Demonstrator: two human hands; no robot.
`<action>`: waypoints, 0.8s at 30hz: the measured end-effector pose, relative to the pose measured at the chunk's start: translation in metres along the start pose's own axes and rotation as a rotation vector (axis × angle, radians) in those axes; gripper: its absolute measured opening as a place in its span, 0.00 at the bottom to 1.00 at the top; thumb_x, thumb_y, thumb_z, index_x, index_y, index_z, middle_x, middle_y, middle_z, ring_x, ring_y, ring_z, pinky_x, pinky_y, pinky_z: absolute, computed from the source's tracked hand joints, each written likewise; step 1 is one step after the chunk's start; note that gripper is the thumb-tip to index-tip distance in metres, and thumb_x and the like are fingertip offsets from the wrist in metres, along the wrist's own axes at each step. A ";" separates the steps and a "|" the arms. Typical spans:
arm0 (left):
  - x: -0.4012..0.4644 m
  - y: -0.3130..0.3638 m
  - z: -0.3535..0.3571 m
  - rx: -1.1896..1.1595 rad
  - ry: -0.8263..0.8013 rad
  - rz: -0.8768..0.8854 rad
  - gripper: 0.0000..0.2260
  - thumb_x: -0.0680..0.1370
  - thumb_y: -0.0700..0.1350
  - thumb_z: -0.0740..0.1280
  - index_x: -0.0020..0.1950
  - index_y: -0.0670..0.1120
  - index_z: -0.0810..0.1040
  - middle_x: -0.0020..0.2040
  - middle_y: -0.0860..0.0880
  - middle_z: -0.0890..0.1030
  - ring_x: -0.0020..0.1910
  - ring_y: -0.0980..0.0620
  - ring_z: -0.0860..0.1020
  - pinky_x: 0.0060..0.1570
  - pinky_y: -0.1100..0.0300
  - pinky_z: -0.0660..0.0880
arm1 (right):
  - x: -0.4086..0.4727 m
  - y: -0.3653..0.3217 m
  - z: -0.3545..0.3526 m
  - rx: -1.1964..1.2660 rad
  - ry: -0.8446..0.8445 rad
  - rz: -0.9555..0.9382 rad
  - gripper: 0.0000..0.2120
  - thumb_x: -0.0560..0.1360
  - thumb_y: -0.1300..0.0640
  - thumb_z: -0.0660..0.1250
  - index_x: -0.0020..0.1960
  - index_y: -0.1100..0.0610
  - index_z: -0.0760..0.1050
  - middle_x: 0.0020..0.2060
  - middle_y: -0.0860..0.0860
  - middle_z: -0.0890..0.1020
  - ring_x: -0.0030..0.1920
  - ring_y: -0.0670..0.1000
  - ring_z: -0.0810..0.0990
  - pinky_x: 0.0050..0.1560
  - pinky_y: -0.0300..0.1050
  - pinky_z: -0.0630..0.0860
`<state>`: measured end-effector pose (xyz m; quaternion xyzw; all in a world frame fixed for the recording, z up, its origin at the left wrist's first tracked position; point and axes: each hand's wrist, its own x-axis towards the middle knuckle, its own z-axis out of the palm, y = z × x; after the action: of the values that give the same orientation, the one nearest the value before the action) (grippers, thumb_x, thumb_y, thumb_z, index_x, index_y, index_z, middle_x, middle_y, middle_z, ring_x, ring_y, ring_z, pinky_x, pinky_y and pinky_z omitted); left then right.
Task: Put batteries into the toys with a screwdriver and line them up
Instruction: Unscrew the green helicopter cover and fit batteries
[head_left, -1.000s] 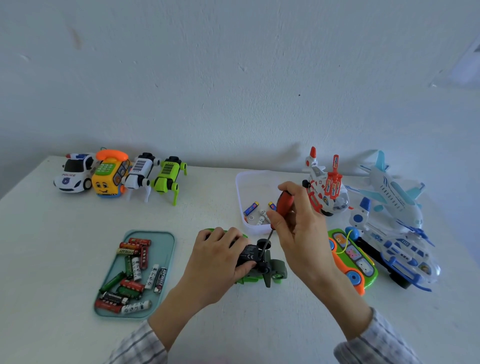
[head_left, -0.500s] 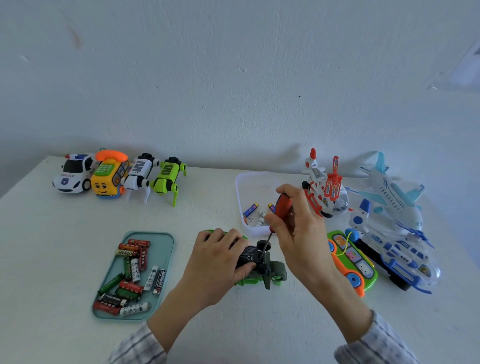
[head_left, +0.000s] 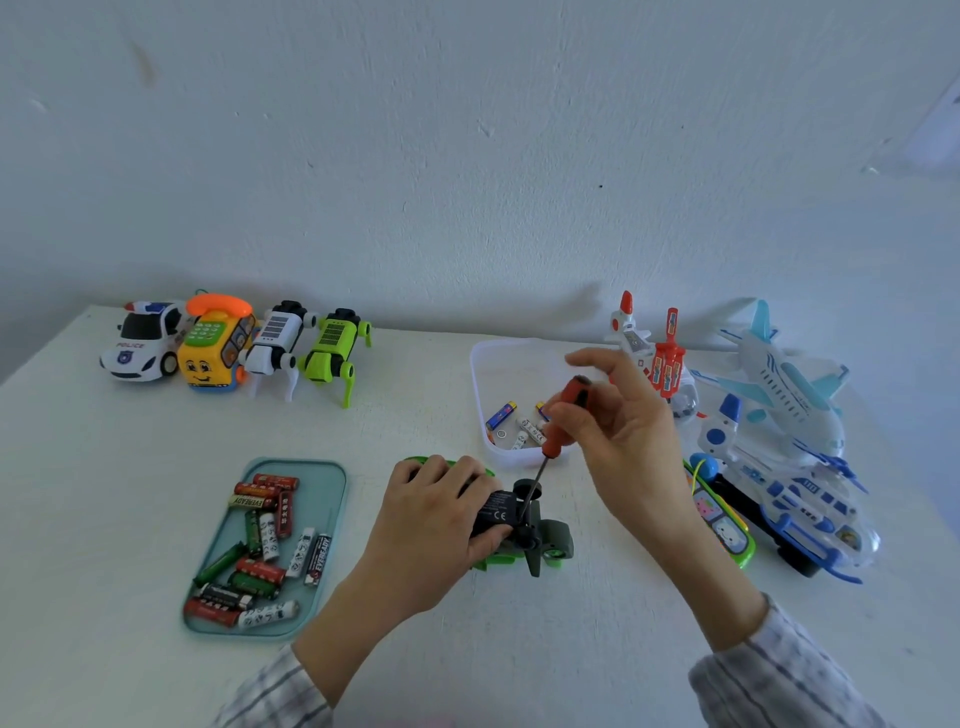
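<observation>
A green toy car (head_left: 540, 545) lies upside down at the table's middle, black underside up. My left hand (head_left: 436, 514) grips its body and holds it down. My right hand (head_left: 623, 441) holds a red-handled screwdriver (head_left: 563, 415) between thumb and lower fingers, with the index finger lifted off. The blade tip stands on the car's underside. A teal tray (head_left: 327, 493) at the left holds several batteries (head_left: 260, 540). A clear tub (head_left: 488, 374) behind the car holds a few more batteries (head_left: 501, 415).
At the back left stand in a row a police car (head_left: 143, 340), a yellow phone toy (head_left: 215, 348), a white robot dog (head_left: 278, 343) and a green robot dog (head_left: 335, 353). At the right lie a red-white shuttle (head_left: 652, 358), blue-white planes (head_left: 789, 431) and a green-orange toy (head_left: 722, 525).
My right hand's upper fingers have lifted off the screwdriver handle and spread, and the handle shows more. The left hand and car have stayed put.
</observation>
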<state>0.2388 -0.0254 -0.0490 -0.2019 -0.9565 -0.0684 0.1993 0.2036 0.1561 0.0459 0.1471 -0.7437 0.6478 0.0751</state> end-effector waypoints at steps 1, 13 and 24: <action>0.000 0.000 0.000 0.000 -0.003 -0.002 0.17 0.75 0.61 0.58 0.52 0.52 0.78 0.48 0.55 0.78 0.41 0.51 0.75 0.44 0.53 0.73 | 0.000 0.000 -0.002 0.053 -0.031 0.009 0.15 0.75 0.72 0.62 0.52 0.54 0.72 0.39 0.58 0.81 0.34 0.55 0.81 0.41 0.45 0.79; 0.000 0.001 -0.001 -0.001 0.005 0.000 0.17 0.75 0.61 0.57 0.51 0.53 0.78 0.48 0.55 0.78 0.41 0.51 0.75 0.44 0.54 0.71 | 0.005 0.015 -0.010 0.299 -0.096 -0.058 0.11 0.75 0.66 0.63 0.45 0.50 0.75 0.39 0.54 0.81 0.32 0.58 0.79 0.37 0.52 0.79; -0.002 0.001 -0.002 -0.008 -0.009 -0.010 0.16 0.76 0.62 0.57 0.52 0.53 0.77 0.49 0.56 0.77 0.42 0.52 0.74 0.45 0.54 0.70 | 0.008 0.012 -0.007 0.332 -0.099 -0.063 0.03 0.71 0.52 0.73 0.43 0.47 0.79 0.36 0.48 0.82 0.34 0.49 0.82 0.40 0.47 0.79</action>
<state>0.2417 -0.0253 -0.0477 -0.1984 -0.9581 -0.0723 0.1938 0.1918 0.1636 0.0379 0.2127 -0.6242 0.7510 0.0333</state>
